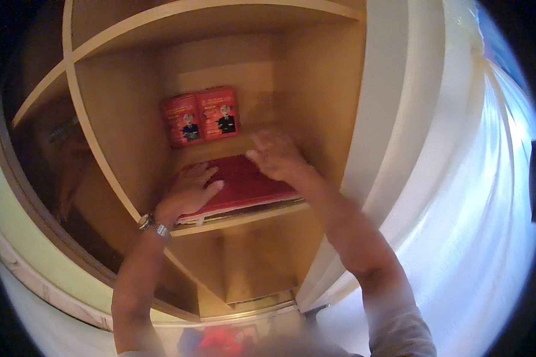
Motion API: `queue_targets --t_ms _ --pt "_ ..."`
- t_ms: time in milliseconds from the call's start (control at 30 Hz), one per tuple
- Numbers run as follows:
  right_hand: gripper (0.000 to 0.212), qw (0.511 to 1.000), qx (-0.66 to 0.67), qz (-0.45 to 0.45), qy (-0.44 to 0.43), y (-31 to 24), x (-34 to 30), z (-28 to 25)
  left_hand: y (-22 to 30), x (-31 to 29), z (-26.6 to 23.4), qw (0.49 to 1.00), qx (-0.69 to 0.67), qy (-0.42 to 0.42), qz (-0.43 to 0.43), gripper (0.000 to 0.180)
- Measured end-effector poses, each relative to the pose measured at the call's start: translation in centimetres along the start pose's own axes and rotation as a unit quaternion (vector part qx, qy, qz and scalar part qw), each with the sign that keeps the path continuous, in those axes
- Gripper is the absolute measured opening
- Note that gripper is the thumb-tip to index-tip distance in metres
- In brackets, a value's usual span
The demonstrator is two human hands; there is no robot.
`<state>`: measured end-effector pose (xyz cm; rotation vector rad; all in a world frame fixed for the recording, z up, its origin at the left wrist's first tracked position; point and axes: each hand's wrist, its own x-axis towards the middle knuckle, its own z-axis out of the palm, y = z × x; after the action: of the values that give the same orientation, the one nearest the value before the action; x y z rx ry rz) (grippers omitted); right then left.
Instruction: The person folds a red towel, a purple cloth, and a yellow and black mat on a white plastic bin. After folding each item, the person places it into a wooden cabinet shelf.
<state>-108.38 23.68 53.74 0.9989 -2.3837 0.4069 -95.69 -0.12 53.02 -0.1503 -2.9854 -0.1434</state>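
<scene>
A folded red cloth (238, 185) lies flat on a wooden shelf, with a pale edge and darker layers showing along its front. My left hand (192, 189) rests on its left side, fingers stretched out and thumb apart. There is a metal-banded watch (153, 225) on my left wrist. Over the far right part of the cloth is my right hand (275, 156), slightly blurred, its thumb apart from the fingers and nothing visible in it. Whether it touches the cloth I cannot tell. Two red packets (199, 116), each with a picture of a figure, stand against the compartment's back.
The wooden side wall (324, 101) of the compartment rises close to my right hand. A divider (98, 143) runs along the left, with a darker compartment beyond. Another compartment (259, 256) opens below the shelf. White curtain-like fabric (458, 208) hangs at the right.
</scene>
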Motion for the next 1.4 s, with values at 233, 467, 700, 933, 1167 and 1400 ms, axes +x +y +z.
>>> queue_targets --t_ms 233,467,700,933,1167,1400 --pt "0.076 0.973 0.037 0.084 -0.213 -1.0 -2.7 -0.2 0.6 0.8 0.0 1.000 -0.012 0.008 0.015 0.076" --pt "0.076 0.973 0.030 0.090 -0.212 -1.3 -2.7 0.8 0.1 0.5 -0.2 1.000 -0.008 0.009 0.014 0.078" --pt "0.074 0.973 0.013 0.094 -0.209 -0.8 -2.3 0.9 4.0 -1.4 0.0 0.994 0.031 0.020 0.098 0.081" --pt "0.072 0.976 0.028 0.080 -0.202 -1.2 -2.3 0.1 3.1 -2.4 1.1 0.990 0.030 0.036 0.131 0.090" --pt "0.074 0.980 0.035 0.076 -0.179 -0.8 -2.4 0.9 2.2 -2.8 1.4 0.987 0.031 0.050 0.147 0.090" --pt "0.074 0.979 0.037 0.072 -0.187 -0.3 -2.2 0.8 2.7 -2.9 1.6 0.986 0.022 0.081 0.147 0.079"
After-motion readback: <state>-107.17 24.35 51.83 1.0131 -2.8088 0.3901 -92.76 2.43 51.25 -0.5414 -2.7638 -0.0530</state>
